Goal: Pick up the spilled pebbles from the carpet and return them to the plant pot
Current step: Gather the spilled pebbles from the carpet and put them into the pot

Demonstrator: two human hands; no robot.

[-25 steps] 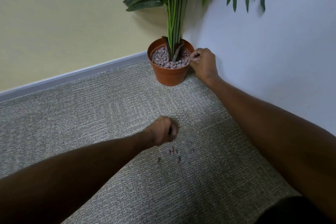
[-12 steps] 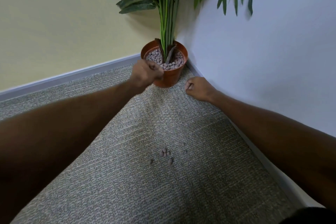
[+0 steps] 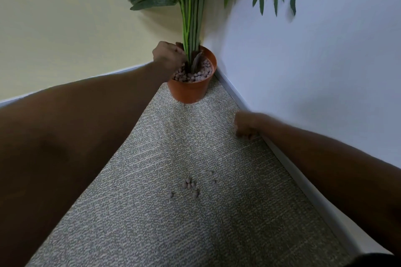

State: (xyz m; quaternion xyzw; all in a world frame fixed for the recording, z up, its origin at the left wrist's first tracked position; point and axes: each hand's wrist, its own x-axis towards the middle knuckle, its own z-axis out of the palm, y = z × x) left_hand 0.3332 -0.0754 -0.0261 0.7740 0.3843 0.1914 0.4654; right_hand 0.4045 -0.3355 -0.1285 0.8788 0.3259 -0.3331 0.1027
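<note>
Left hand: my left hand is over the left rim of the plant pot, curled, fingertips pointing down at the pebble fill beside the green stems; I cannot tell whether it holds a pebble or has let go.
Right hand: my right hand is low over the carpet, near the skirting of the right wall, blurred and closed into a loose fist; what it holds, if anything, I cannot tell.
Plant pot: orange-brown, upright in the corner where the two walls meet, standing on the carpet, filled to near the rim with pinkish-grey pebbles around the plant.
Spilled pebbles: a small scatter lies on the carpet well apart from the pot, between my two forearms; a tight cluster in the middle, one off to its left, one up to its right, a couple just below.
Carpet: grey, woven, flecked pattern.
Walls: pale yellow on the left, pale blue-white on the right.
</note>
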